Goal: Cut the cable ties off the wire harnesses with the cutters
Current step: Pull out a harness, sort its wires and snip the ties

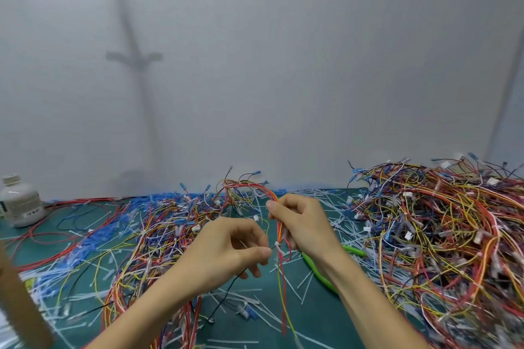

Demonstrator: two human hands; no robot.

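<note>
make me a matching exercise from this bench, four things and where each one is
1 white bottle
2 green-handled cutters
3 biggest wire pile
4 red-and-yellow wire harness

a in the right hand
b far left of the table
c partly hidden behind the right forearm
d right side of the table

Pairs: 1-b, 2-c, 3-d, 4-a

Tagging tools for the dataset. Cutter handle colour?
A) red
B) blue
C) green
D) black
C: the cutters show green handles poking out from under the wrist of the right hand, which grips a harness.
</note>
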